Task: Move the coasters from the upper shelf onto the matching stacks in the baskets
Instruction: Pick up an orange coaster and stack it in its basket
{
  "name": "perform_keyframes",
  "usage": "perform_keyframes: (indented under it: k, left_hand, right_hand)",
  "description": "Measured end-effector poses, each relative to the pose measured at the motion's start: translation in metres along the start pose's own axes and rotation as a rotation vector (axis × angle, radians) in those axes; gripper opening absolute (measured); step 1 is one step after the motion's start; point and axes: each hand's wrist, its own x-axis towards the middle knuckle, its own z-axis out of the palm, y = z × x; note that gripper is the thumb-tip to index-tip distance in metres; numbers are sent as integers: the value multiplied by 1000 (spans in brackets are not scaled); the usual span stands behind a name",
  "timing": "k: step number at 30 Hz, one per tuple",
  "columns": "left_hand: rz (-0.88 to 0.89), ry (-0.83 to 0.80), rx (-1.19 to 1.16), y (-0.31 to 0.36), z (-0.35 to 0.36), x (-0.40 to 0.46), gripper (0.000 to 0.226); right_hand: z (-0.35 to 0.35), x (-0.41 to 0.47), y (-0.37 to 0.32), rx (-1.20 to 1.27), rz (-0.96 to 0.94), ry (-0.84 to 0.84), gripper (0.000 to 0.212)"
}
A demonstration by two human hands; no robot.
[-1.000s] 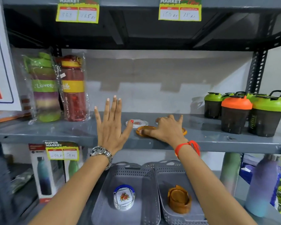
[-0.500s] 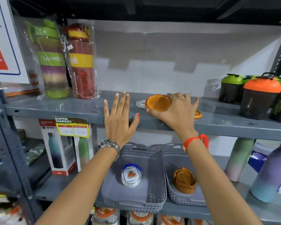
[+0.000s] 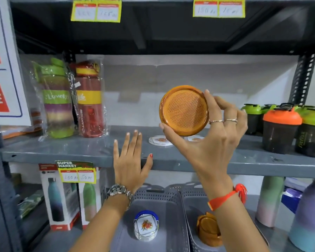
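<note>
Shelf edge under flat, empty left hand — right hand now lifts orange coaster clear, ready for the orange stack.

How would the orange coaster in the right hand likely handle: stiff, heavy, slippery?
The orange coaster probably is stiff: it keeps a flat round shape pinched only at its rim by the right hand. Likely light, since fingertips alone hold it. Its glossy rim may be slippery.

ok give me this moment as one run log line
right hand: holds orange coaster lifted off upper shelf | left hand: open, empty | white coasters: on shelf | orange stack: right basket
</note>
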Motion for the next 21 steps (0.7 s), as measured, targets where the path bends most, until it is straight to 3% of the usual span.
perform_keyframes:
  k: [9, 21]
  left_hand:
    - [-10, -18, -17, 2, -3, -2, 67]
    - [143, -120, -67, 18, -2, -19, 77]
  right_hand:
    - [-17, 4, -7, 13, -7, -31, 89]
    - [-24, -80, 25, 101, 155, -417, 88]
